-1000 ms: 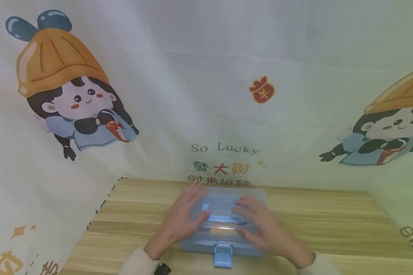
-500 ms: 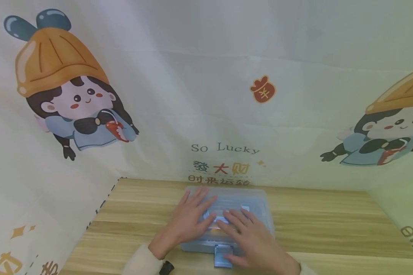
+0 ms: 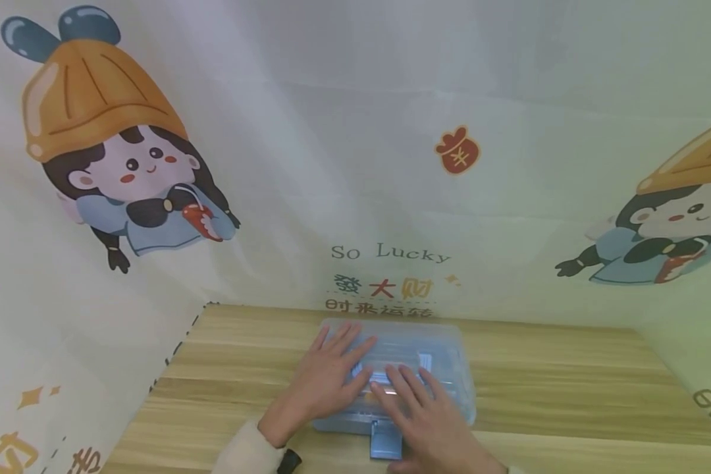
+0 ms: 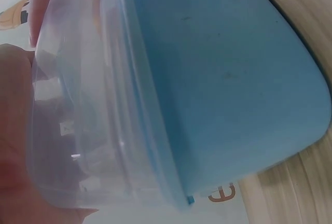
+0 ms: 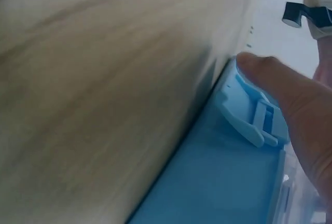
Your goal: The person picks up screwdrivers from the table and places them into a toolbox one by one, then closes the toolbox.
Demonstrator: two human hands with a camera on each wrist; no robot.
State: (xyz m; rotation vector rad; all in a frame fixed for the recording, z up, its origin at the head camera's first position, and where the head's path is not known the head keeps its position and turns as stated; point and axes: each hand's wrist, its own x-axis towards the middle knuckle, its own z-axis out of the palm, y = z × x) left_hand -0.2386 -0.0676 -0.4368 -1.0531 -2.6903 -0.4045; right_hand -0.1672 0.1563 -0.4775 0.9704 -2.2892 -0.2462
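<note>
A plastic storage box with a blue body [image 4: 228,79] and a clear lid [image 3: 444,339] stands on the table, lid down. My left hand [image 3: 326,382] lies spread on the left part of the lid, fingers pointing to the far edge. Across the lid's front right, my right hand [image 3: 435,424] rests with its fingers extended. Its thumb [image 5: 277,81] touches the free end of the blue front latch [image 5: 254,112], which sticks out from the box. Through the lid, something orange [image 3: 370,397] shows faintly; its kind is unclear.
The wood-grain table [image 3: 545,388] extends to both sides of the box. A pale printed cloth [image 3: 308,131] hangs behind it and along the sides. A black strap piece [image 3: 289,461] sits at the left sleeve.
Both hands have come down flat onto the lid. My right hand has shifted left and toward the front, bringing its thumb to the latch. The head view has tilted slightly.
</note>
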